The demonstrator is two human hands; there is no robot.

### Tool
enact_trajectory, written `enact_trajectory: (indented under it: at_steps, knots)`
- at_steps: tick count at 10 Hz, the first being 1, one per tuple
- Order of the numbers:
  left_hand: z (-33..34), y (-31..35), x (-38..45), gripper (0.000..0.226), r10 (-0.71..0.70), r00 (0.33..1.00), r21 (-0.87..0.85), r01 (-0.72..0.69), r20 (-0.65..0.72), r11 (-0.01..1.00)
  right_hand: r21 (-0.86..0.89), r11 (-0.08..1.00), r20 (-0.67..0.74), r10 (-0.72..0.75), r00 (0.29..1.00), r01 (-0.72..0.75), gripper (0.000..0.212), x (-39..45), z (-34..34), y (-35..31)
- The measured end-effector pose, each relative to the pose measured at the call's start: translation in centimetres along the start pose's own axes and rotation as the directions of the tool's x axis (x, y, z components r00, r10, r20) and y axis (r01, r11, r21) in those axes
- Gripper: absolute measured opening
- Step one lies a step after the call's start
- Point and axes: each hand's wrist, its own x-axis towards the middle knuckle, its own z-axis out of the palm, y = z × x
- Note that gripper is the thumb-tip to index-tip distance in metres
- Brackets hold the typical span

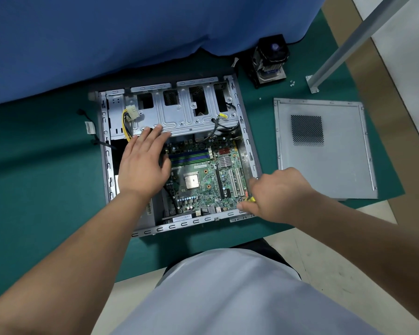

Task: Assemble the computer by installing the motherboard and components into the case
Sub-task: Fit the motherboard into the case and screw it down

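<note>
My left fingers (159, 131) lie straight and spread, tips touching the front edge of the drive cage (186, 110) at the far end of the case (248, 146); my left hand (143, 163) covers the board's (203, 175) left part. My right fingers (246, 207) are curled round a tool with a yellow handle (251, 199) at the board's near right corner, just inside the case wall. Most of that tool is hidden under my right hand (276, 194), so I cannot tell its tip or what it touches.

The board lies flat inside the open case, below the cage. On it I see the bare socket (192, 180) near the middle, memory sticks (189, 156) beyond it, and white slots (236, 182) to its right. Yellow wires with a white plug (132, 114) hang over the cage's left end; black cables (218, 128) run down from its right end to the board. The case's left bay is hidden by my forearm.

The case rests on the green surface (46, 165). Right of the case lies its side panel (324, 148), flat, vented. Beyond the case's far right corner stands a cooler (271, 59), with a few small screws (292, 82) to its right. A blue cloth (107, 32) lies behind the case.
</note>
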Motion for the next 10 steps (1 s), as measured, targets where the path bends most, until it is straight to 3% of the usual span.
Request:
enact_trajectory:
  at_steps: [2,3,4,5,7,8,9,10]
  knots:
    - [0.11,-0.05,-0.01,0.059,0.001,1.0,0.004,-0.001,-0.002,1.0,0.053,0.996,0.024,-0.075,0.997,0.074,0.025,-0.38,0.21,-0.06]
    - [0.09,-0.1,0.01,0.059,0.002,1.0,0.004,-0.002,-0.004,1.0,0.05,0.999,0.034,-0.022,0.999,0.02,0.03,-0.09,0.29,-0.16]
    - [0.09,-0.04,0.03,0.059,0.0,1.0,0.006,0.0,0.002,1.0,0.013,1.0,0.06,0.025,0.998,-0.026,0.062,-0.06,0.06,-0.06]
    - [0.08,0.01,-0.01,0.059,-0.001,1.0,0.008,0.001,0.003,1.0,0.026,1.0,0.001,-0.005,1.0,0.005,0.052,-0.5,0.15,-0.1]
    - [0.0,0.02,-0.1,0.059,-0.005,1.0,0.012,0.004,0.01,1.0,0.048,0.997,0.038,-0.057,0.998,0.055,0.028,-0.63,0.09,-0.56]
    - [-0.05,-0.02,-0.01,0.059,-0.001,1.0,0.01,0.001,0.003,1.0,0.046,0.998,0.048,0.047,0.998,-0.049,0.045,-0.17,-0.27,-0.56]
    - [-0.03,-0.03,-0.03,0.058,-0.002,1.0,0.016,0.002,-0.001,1.0,0.007,0.999,0.04,0.052,0.998,-0.052,0.054,-0.24,-0.5,-0.46]
    - [0.0,-0.04,-0.06,0.057,0.0,1.0,0.011,0.0,-0.008,1.0,0.025,1.0,0.01,-0.006,1.0,0.006,0.039,-0.99,-0.36,-0.74]
